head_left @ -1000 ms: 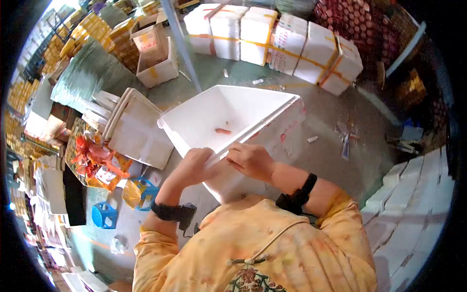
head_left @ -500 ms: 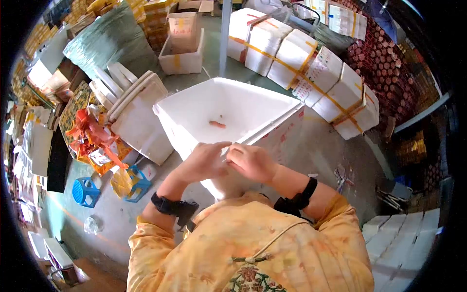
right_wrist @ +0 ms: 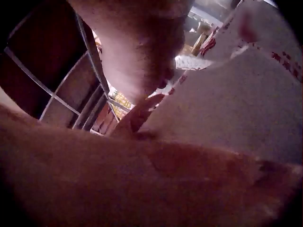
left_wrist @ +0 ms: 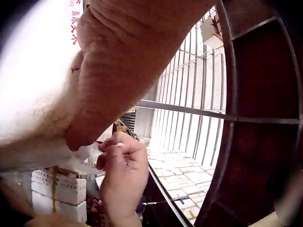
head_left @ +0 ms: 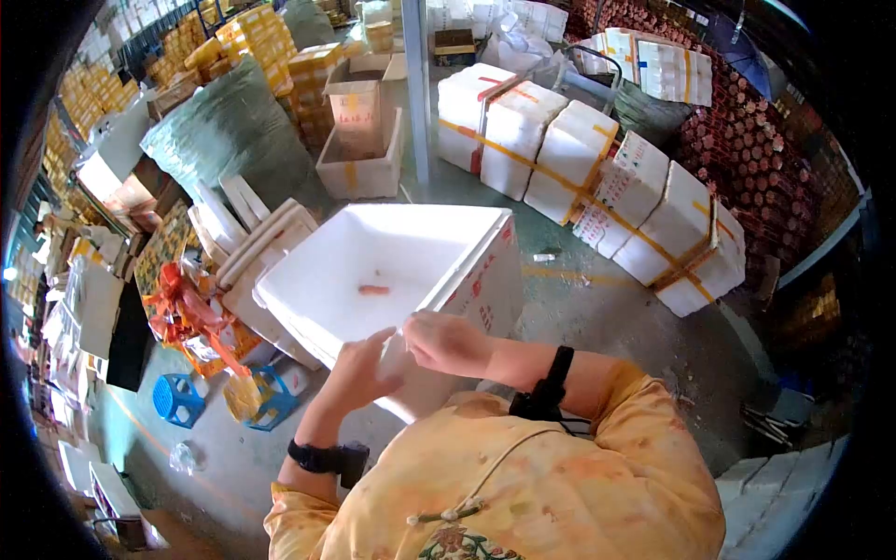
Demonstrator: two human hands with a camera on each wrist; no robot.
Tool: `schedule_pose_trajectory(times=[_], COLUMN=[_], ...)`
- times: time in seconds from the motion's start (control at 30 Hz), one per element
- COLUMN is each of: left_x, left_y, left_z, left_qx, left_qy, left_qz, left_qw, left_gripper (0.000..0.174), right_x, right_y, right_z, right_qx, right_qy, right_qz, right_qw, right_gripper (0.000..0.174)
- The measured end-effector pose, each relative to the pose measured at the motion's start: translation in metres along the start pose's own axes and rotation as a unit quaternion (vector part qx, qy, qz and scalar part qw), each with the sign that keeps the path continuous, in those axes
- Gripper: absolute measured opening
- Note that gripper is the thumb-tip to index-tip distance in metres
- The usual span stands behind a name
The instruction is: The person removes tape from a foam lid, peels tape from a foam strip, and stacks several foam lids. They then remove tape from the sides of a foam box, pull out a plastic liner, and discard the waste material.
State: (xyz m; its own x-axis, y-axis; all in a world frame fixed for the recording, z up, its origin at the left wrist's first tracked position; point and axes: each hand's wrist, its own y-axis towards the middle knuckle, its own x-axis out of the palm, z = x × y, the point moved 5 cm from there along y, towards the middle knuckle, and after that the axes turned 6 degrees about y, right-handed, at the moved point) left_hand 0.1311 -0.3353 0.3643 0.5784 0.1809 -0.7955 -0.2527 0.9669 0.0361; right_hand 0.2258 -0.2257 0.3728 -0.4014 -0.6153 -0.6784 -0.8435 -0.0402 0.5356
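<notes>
A large white foam box (head_left: 322,313) stands before the person, with red print on its right outer wall and a small reddish-brown piece (head_left: 373,290) on its floor. At the near corner, the right hand (head_left: 450,343) has curled fingers pinching a thin clear strip (right_wrist: 191,63), which looks like tape. Just left of it, the left hand (head_left: 359,371) is at the rim, its fingers blurred; I cannot tell whether it grips the strip too. In the left wrist view the right hand's thumb and finger meet close to the left fingertip.
Behind the box stands a metal post (head_left: 416,103). Taped white foam boxes (head_left: 569,168) form a row at the back right. Left are foam lids (head_left: 261,252), orange-red plastic bags (head_left: 191,308) and blue stools (head_left: 179,399). A carton (head_left: 357,117) sits in another foam box.
The head view has shifted, so the box appears lower and further left. The left hand first rested on the rim, then reached to the right hand, and is now lower beside it.
</notes>
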Motion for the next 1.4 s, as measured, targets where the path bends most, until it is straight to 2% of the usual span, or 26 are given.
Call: schedule_pose_trajectory(times=[0.07,0.1,0.17,0.2,0.27,0.3,0.37,0.4,0.43,0.47,0.5,0.57,0.63,0.7,0.77,0.8,0.9,0.93,1.0,1.03,1.1,1.17,1.23,1.3,1.33,1.4], left_x=[0.005,0.009,0.013,0.016,0.021,0.023,0.025,0.020,0.019,0.020,0.020,0.023,0.027,0.029,0.028,0.029,0.033,0.038,0.038,0.037,0.040,0.045,0.045,0.043,0.054,0.083], left_y=[0.004,0.006,0.006,0.003,-0.005,-0.012,-0.023,-0.025,-0.031,-0.041,-0.048,-0.054,-0.057,-0.054,-0.055,-0.056,-0.067,-0.075,-0.078,-0.075,-0.075,-0.090,-0.106,-0.127,-0.135,-0.123], left_z=[0.004,0.006,0.008,0.008,0.007,0.003,-0.007,-0.001,-0.003,-0.006,-0.007,-0.004,-0.003,0.008,0.017,0.021,0.018,0.018,0.025,0.029,0.028,0.011,-0.003,-0.010,-0.023,-0.019], left_qx=[-0.019,-0.027,-0.081,-0.120,-0.164,-0.188,-0.228,-0.243,-0.256,-0.269,-0.280,-0.291,-0.304,-0.315,-0.321,-0.320,-0.315,-0.317,-0.331,-0.336,-0.347,-0.326,-0.358,-0.401,-0.375,-0.324], left_qy=[0.015,0.021,0.062,0.089,0.160,0.152,0.136,0.108,0.094,0.082,0.070,0.051,0.033,0.009,-0.001,0.000,0.055,0.078,0.113,0.130,0.039,0.032,0.073,0.111,0.066,-0.051], left_qz=[0.017,0.023,0.017,0.020,-0.001,-0.006,-0.013,-0.023,-0.013,-0.003,0.007,0.006,0.024,0.026,0.027,0.027,0.011,-0.006,0.005,0.011,0.030,0.057,0.011,-0.006,-0.023,-0.048], left_qw=[1.000,0.999,0.995,0.989,0.974,0.970,0.964,0.964,0.962,0.960,0.957,0.955,0.952,0.949,0.947,0.947,0.947,0.945,0.937,0.933,0.937,0.943,0.931,0.909,0.924,0.944], left_gripper=[0.067,0.067,0.062,0.060,0.058,0.057,0.055,0.053,0.052,0.052,0.051,0.051,0.050,0.050,0.051,0.051,0.052,0.052,0.052,0.051,0.051,0.049,0.050,0.052,0.056,0.064], right_x=[-0.010,-0.017,-0.024,-0.014,-0.067,-0.087,-0.155,-0.188,-0.225,-0.264,-0.291,-0.305,-0.270,-0.225,-0.188,-0.170,-0.132,-0.130,-0.135,-0.137,-0.141,-0.128,-0.107,-0.065,-0.044,-0.004], right_y=[0.002,0.000,-0.012,-0.031,-0.049,-0.074,-0.111,-0.153,-0.199,-0.221,-0.249,-0.294,-0.299,-0.235,-0.173,-0.149,-0.087,-0.069,-0.042,-0.042,-0.043,-0.047,-0.052,-0.058,-0.061,-0.064], right_z=[0.021,0.035,0.055,0.095,0.115,0.151,0.210,0.253,0.291,0.306,0.300,0.320,0.350,0.315,0.290,0.280,0.277,0.263,0.234,0.237,0.234,0.220,0.192,0.145,0.121,0.064], right_qx=[0.052,0.143,0.315,0.278,0.329,0.256,0.415,0.487,0.578,0.533,0.532,0.590,0.509,0.461,0.467,0.448,0.282,0.231,0.295,0.260,0.279,0.281,0.239,0.216,0.209,0.098], right_qy=[0.111,0.224,0.442,0.383,0.336,0.112,-0.139,-0.093,-0.016,-0.236,-0.263,-0.305,-0.214,-0.117,-0.042,0.046,0.117,0.118,0.121,0.074,0.064,0.055,0.063,0.242,0.329,0.358], right_qz=[0.059,0.039,-0.012,0.011,0.035,0.085,-0.056,0.088,0.203,0.138,0.244,0.201,0.209,0.166,0.108,0.141,0.139,0.127,0.008,0.045,0.007,-0.097,-0.168,-0.190,-0.204,-0.257], right_qw=[0.991,0.963,0.840,0.881,0.882,0.956,0.897,0.864,0.790,0.801,0.767,0.720,0.807,0.864,0.877,0.882,0.942,0.957,0.948,0.962,0.958,0.953,0.954,0.927,0.898,0.892], right_gripper=[0.008,0.008,0.009,0.011,0.011,0.012,0.018,0.017,0.017,0.015,0.019,0.017,0.019,0.029,0.043,0.053,0.066,0.063,0.057,0.049,0.036,0.026,0.017,0.014,0.014,0.018])
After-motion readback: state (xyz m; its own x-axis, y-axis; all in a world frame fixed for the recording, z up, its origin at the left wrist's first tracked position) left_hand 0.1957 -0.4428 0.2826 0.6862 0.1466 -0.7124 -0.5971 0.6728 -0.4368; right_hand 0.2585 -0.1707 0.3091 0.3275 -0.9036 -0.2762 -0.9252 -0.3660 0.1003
